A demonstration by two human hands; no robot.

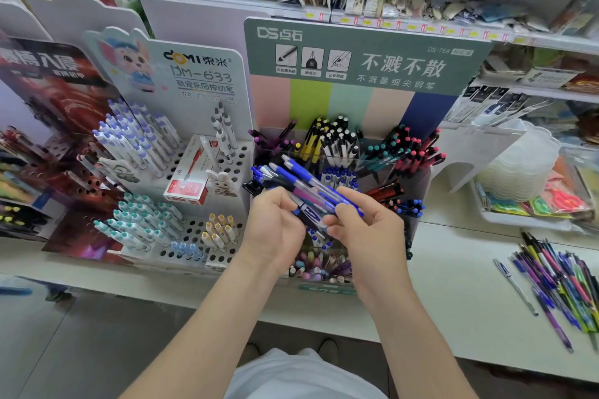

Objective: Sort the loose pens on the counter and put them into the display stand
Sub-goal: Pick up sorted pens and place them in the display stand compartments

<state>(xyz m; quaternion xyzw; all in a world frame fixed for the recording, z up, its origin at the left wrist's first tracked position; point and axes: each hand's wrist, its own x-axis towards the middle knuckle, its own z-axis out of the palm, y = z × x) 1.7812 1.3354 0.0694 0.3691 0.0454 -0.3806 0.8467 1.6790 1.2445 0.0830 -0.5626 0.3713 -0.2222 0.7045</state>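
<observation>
My left hand (275,230) grips a bundle of blue pens (291,178) that fans up and to the left. My right hand (366,227) pinches the lower ends of pens in that bundle. Both hands hover in front of the green-headed display stand (363,55), whose clear compartments hold yellow, white, teal, red, purple and blue pens. Its lower front compartments are partly hidden behind my hands. A pile of loose pens (557,282) in purple, blue, green and pink lies on the white counter (453,285) at the right.
A white peg-hole pen stand (201,74) with blue, teal and yellow capped pens stands to the left, a small red box (188,185) on it. A dark display (48,126) sits further left. A tray of coloured packets (534,201) rests at the right. Stocked shelves run behind.
</observation>
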